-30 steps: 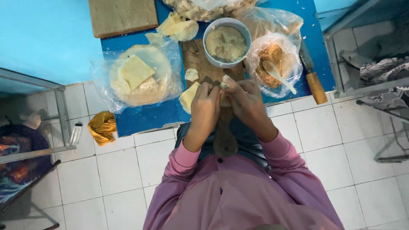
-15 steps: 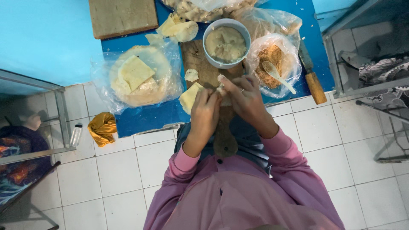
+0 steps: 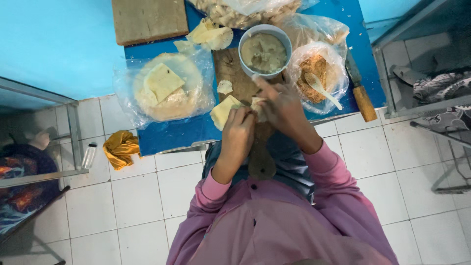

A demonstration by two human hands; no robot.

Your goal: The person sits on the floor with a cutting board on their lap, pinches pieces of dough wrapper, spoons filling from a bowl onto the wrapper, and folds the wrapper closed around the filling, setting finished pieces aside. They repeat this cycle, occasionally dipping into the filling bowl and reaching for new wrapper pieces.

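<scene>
On the white tiled floor (image 3: 137, 196) off the counter's left near corner lie a small clear bottle (image 3: 89, 155) and a crumpled yellow cloth (image 3: 120, 148). The blue counter (image 3: 167, 135) carries, toward its left side, a clear plastic bag (image 3: 164, 88) with a stack of round pale wrappers and one square sheet on top. At the far left corner sits a brown wooden block (image 3: 149, 19). Right of the bag, loose pale wrapper scraps (image 3: 211, 34) lie near the far edge.

A wooden cutting board (image 3: 235, 73) runs from mid-counter over the near edge. On it lie a small dough scrap (image 3: 224, 87) and a pale folded wrapper (image 3: 223, 110), which sits at the near edge, just beside the left hand (image 3: 240, 130). The left hand's fingers curl in a narrow grip, pinching a small pale dumpling piece (image 3: 256, 105) above the board's near end. The right hand (image 3: 282, 110) meets it from the other side, fingertips touching the same piece; whether its grip is fully closed on it cannot be told.

Beyond the hands stands a light blue bowl (image 3: 265, 51) of greyish filling. To its right, a plastic bag of brown crumbs (image 3: 314, 73) holds a pale spoon (image 3: 321, 89). Near the right edge lies a knife (image 3: 360, 93) with a wooden handle.
</scene>
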